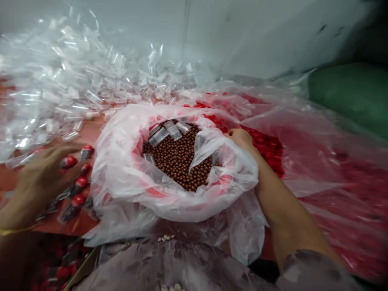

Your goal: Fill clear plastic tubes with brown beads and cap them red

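In the head view, my left hand (42, 178) is blurred at the left, its fingers and thumb spread apart around a red-capped vial (69, 162). Several more clear vials with red caps and dark contents, such as one vial (78, 200), lie beside it on the reddish table. My right hand (241, 138) rests past the right rim of a white plastic bag (118, 169), over a heap of red caps (266, 149). Its fingers are curled, and what they hold is hidden. Inside the rolled-open bag are small brown beads (178, 161) with several clear empty vials (172, 130) on top.
A large pile of clear vials (69, 72) covers the back left against a pale wall (230, 36). Clear plastic sheeting (321, 186) spreads over red pieces at right. A green object (348, 97) stands behind it. Below the table's edge at lower left are more red-capped vials (60, 266).
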Available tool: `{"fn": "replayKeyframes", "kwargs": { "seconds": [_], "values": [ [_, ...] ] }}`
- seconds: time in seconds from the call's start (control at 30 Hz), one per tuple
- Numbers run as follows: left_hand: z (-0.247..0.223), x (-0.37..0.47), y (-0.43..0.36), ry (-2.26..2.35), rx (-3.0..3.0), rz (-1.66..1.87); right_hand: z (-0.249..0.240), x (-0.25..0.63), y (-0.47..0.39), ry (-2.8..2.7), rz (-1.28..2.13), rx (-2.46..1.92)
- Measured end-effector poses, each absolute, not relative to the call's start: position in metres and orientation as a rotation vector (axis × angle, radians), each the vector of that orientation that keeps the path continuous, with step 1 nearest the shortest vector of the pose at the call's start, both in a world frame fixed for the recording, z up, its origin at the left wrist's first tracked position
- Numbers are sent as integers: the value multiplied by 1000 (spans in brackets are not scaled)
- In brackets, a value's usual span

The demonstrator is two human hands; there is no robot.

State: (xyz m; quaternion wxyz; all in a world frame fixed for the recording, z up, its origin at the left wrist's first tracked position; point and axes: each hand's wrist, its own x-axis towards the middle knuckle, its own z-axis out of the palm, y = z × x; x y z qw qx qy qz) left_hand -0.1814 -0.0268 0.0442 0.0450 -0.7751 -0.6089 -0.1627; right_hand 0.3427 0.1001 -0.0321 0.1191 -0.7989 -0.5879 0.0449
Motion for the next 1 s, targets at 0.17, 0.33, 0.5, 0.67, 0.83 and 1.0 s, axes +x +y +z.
{"fn": "replayKeyframes", "kwargs": {
  "seconds": [0.17,0.33,0.5,0.67,0.83,1.0],
  "values": [
    [55,-103,21,-1269,-2804,-332,-36,345,96,-1515,109,-2064],
    [45,-51,61,-861,-3055,269,-3,333,78,-1250,216,-1713],
    [31,-37,72,-873,-3107,447,41,274,34,-1165,502,-1258],
    [23,-16,68,-965,-3048,217,23,202,3,-1269,745,-1131],
    [29,-2,56,-1503,-2836,188,-7,193,4,-1266,872,-1205],
    [17,9,62,-1867,-2931,220,-11,212,6,-1144,856,-1237]
  ]
}}
